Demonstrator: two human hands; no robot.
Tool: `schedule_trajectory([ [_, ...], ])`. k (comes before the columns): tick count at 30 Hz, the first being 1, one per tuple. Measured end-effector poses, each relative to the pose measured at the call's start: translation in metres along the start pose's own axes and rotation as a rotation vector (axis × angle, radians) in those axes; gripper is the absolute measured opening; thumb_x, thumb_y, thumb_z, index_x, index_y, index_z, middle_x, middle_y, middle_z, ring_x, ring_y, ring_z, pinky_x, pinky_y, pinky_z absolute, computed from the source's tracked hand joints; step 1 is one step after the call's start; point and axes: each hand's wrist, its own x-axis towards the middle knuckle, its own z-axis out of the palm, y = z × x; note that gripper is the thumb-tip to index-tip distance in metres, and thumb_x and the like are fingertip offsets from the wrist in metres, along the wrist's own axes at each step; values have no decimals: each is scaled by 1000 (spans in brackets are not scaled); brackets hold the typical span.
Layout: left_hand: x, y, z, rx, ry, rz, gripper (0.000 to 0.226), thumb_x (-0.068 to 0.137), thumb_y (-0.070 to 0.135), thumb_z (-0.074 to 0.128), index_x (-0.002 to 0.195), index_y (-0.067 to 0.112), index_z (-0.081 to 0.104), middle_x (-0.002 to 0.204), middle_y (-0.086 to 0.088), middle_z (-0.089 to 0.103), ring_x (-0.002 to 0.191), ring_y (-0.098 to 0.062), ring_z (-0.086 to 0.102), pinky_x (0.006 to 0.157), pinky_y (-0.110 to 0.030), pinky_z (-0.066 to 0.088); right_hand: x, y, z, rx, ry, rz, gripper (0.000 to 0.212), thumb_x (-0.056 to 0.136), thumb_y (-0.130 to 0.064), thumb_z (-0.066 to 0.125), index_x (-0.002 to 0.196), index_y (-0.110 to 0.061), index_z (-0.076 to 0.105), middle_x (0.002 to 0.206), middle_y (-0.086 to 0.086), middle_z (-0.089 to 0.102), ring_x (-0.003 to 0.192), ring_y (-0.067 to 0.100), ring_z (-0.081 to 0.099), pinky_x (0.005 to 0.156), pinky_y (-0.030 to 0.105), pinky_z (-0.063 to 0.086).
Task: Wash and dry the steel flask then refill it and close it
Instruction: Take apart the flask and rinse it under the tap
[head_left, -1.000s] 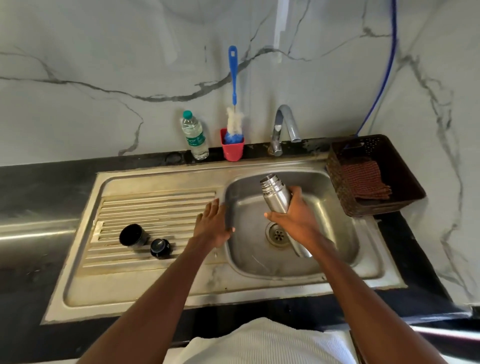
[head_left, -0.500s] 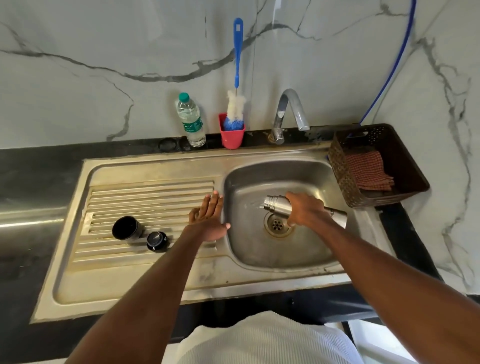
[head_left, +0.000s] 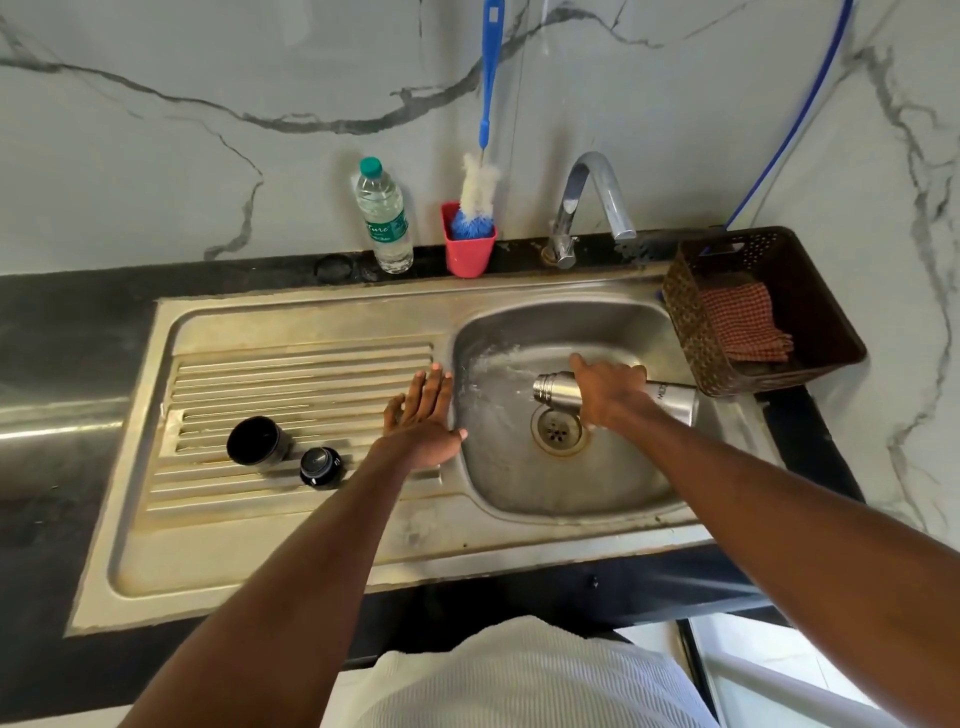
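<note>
The steel flask (head_left: 670, 399) lies on its side over the sink basin (head_left: 561, 488), mouth pointing left, with water spilling from it onto the basin's left wall. My right hand (head_left: 608, 389) grips the flask around its middle. Flat on the sink edge left of the basin rests my left hand (head_left: 423, 415), fingers straight. The flask's black cup (head_left: 257, 440) and black stopper (head_left: 321, 466) sit on the ribbed drainboard (head_left: 291, 384).
Along the back ledge stand a plastic water bottle (head_left: 384, 218), a red cup (head_left: 467, 252) holding a blue bottle brush (head_left: 485, 104), and the tap (head_left: 592, 202). A brown basket (head_left: 831, 338) with a checked cloth (head_left: 743, 322) sits right of the basin.
My right hand has tipped the flask from upright to lying sideways over the drain, and water now pours from its mouth. My left hand has stayed on the sink edge.
</note>
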Motion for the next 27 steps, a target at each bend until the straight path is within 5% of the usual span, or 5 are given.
schedule_trajectory([
  [5,0,-1,2,-7,15,8,89,107,50,40,161,29,-27,163,9,-44,153,-14,-35,128,-46,-6,1,-13,-14,-229,55,-54,54,81,-49,77,126,-29,54,111,3,66,103,29,63,97,50,44],
  [10,-2,-1,1,-18,13,17,89,107,50,40,162,28,-26,163,9,-43,153,-14,-35,128,-45,-7,-9,-32,-32,-584,68,-36,39,90,-46,69,123,-25,69,126,8,68,126,36,57,118,73,2],
  [27,3,-4,3,-11,16,17,88,107,52,40,162,29,-26,164,8,-42,154,-15,-34,129,-47,-7,-41,-28,-61,-704,197,-30,44,92,-51,64,122,-19,69,121,11,66,121,34,58,122,68,10],
])
